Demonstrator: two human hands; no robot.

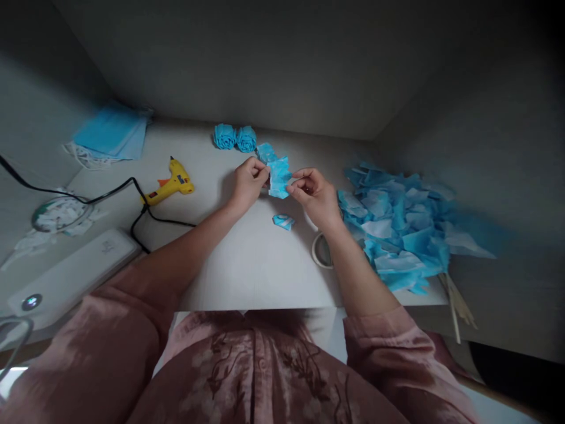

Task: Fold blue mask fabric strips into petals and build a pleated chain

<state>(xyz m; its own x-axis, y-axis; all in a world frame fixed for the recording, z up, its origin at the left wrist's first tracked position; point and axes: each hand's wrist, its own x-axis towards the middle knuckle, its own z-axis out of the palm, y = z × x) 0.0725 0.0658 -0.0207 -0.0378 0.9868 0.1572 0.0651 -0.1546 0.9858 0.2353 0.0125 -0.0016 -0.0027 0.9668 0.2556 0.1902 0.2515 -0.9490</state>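
A crinkled blue strip (279,176) is stretched between my two hands above the white table (256,265). My left hand (249,181) pinches its left edge. On its right edge my right hand (316,195) closes thumb and fingers. Behind the strip lies another crinkled blue piece (265,153), partly hidden. Two rolled blue rosettes (225,136) (246,139) sit side by side near the back wall. A small folded blue piece (283,221) rests on the table just below my hands.
At the left are a yellow glue gun (174,181) with a black cord, stacked blue masks (112,134), white scraps (62,213) and a long white box (73,274). Tape rolls (322,250) lie by my right forearm. Blue and white pieces (401,218) and sticks (457,300) are at right.
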